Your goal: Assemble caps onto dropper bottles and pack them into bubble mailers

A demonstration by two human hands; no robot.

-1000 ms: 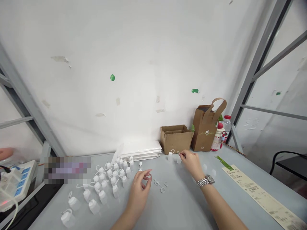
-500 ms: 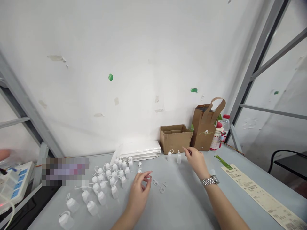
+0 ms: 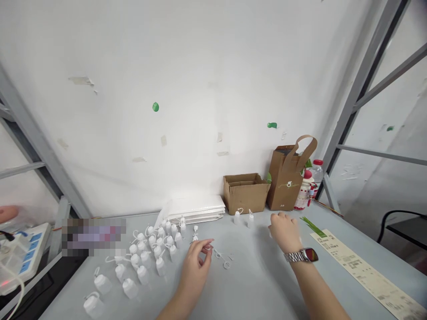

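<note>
My left hand [image 3: 197, 264] hovers over the grey table with thumb and fingers curled nearly together; a tiny pale bit shows at the fingertips, too small to name. Just right of it lie thin white ring straps [image 3: 226, 264]. My right hand [image 3: 284, 231] is closed in a fist, knuckles up, a wristwatch on its wrist. A whitish sliver shows at its left side, and the fingers hide what it is. Two small white bottles with looped caps, one here [image 3: 250, 221], stand left of that hand. Several more such bottles [image 3: 130, 289] are grouped left of my left hand.
White flat packets [image 3: 196, 206] are stacked by the wall. An open cardboard box [image 3: 247, 198], a brown paper bag [image 3: 283, 186] and a red-capped bottle [image 3: 317, 171] stand behind. Right lies a long label strip [image 3: 363, 271] beside green ties [image 3: 313, 226]; left, a power strip [image 3: 31, 253].
My right hand has moved right and toward me, away from the two standing bottles, and its fingers have curled under into a fist. My left hand has barely moved.
</note>
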